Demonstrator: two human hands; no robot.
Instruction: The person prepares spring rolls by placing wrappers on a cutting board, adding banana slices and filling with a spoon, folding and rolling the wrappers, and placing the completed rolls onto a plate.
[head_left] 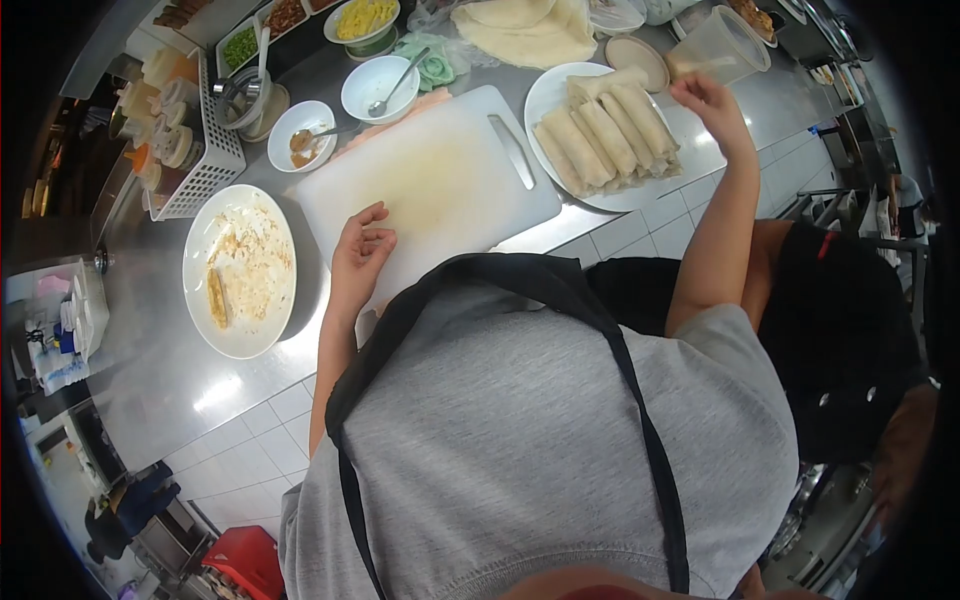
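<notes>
My left hand (362, 250) is over the left edge of a white cutting board (420, 180), its fingers loosely bent and apart, holding nothing. My right hand (703, 105) is raised at the right of a white plate (541, 100), fingers bent and slightly apart, with nothing visible in them. Several pale rolled wrappers (605, 135) are stacked on that plate. Just behind the right hand, a clear plastic container (728, 48) leans tilted. Beside it lies a round beige lid or disc (637, 64).
An oval white dish (265, 325) with crumbs and one yellowish strip (217, 298) lies at the left. Bowls with spoons (380, 92) (301, 140), a basket of sauce bottles (205, 165) and flat round wrappers (530, 30) line the back. Another person in black (840, 340) stands close at my right.
</notes>
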